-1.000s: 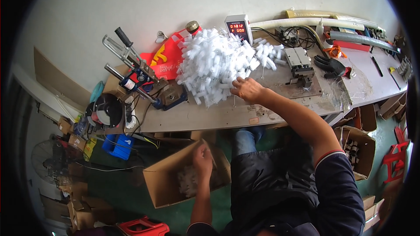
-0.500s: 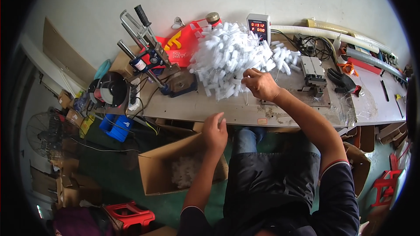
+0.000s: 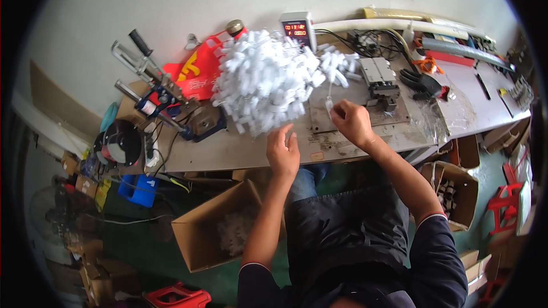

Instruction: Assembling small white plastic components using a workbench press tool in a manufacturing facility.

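A large heap of small white brushes (image 3: pixel 265 77), bristly and tube-shaped, is piled on the worktable (image 3: pixel 240 154). Pinched in the fingertips of my right hand (image 3: pixel 353 124) is one white brush (image 3: pixel 329 104), with a thin wire rising from it. This hand is over the metal base plate (image 3: pixel 322 122), to the right of the heap. My left hand (image 3: pixel 282 151) hovers at the heap's near edge, thumb and fingers apart, with nothing visible in it. Beyond my right hand stands a small metal fixture (image 3: pixel 381 80) mounted on the plate.
A blue hand press (image 3: pixel 202 122) stands left of the heap, and a counter box (image 3: pixel 298 29) with red digits behind it. Right of the fixture lies a black glove (image 3: pixel 421 84). Below the table edge, an open cardboard box (image 3: pixel 197 239) holds white pieces.
The view has swung right. My right hand has drawn away from the heap to the plate with a brush in its fingers. My left hand has come closer to the heap.
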`<state>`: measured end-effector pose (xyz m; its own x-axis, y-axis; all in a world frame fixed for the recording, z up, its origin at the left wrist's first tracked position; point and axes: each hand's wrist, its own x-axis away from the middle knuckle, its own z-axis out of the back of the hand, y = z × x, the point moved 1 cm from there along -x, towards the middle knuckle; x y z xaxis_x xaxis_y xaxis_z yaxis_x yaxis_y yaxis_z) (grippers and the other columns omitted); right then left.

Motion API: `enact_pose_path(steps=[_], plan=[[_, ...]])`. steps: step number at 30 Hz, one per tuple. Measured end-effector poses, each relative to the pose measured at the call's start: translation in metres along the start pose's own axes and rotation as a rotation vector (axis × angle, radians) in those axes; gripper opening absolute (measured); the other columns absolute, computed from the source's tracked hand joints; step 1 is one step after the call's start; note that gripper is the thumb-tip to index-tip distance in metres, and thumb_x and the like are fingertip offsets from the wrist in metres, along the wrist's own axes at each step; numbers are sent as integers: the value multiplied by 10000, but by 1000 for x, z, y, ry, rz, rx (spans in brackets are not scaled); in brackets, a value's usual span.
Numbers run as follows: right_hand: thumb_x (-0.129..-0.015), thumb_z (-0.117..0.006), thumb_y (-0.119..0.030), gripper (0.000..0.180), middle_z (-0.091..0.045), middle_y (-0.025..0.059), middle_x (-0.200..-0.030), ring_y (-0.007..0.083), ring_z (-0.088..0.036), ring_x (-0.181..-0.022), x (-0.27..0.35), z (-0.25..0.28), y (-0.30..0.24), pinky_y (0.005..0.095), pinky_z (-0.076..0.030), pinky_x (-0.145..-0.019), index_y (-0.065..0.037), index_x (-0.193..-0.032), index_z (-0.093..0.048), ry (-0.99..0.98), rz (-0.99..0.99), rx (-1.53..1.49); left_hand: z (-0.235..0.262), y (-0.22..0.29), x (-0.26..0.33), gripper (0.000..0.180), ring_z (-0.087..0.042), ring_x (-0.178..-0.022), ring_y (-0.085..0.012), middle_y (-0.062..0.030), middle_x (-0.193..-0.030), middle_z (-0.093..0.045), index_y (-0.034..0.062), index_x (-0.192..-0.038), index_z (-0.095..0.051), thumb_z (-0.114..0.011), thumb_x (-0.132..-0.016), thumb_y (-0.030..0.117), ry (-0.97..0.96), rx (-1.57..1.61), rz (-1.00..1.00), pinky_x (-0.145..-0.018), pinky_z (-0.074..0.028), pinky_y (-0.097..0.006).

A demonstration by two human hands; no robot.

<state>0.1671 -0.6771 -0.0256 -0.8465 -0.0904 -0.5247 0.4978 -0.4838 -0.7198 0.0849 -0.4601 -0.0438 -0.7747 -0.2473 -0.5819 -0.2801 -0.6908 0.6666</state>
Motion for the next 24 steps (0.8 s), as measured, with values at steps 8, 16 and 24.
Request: enact_pose_path(steps=[8,16,24], plan=[[-873,-769,-214,181,-685,126,-841,366,-683,-797,42,22,23,464,-553,-702,-62,-863,-671,78,96,328,-61,27,-28,207,-684,-962,-248,-95,-1073,-711,60,-1135,-716,-690,-931,42,-69,75,-105,-769,-558,-367],[-831,-691,-153,111,-673,135,-800,366,-675,-790,52,33,20,480,-546,-679,-55,-806,-647,-76,104,261,-104,45,-11,124,-641,-911,-362,-126,-964,-620,68,-1069,-693,-653,-956,97,-269,-213,-377,-777,-529,-469],[-823,-733,-61,109,-655,144,-893,389,-655,-851,49,28,25,460,-534,-735,-58,-912,-670,-129,151,271,-97,39,-12,229,-632,-918,-399,-153,-958,-617,55,-1061,-638,-612,-835,25,-212,-86,-379,-764,-521,-504]])
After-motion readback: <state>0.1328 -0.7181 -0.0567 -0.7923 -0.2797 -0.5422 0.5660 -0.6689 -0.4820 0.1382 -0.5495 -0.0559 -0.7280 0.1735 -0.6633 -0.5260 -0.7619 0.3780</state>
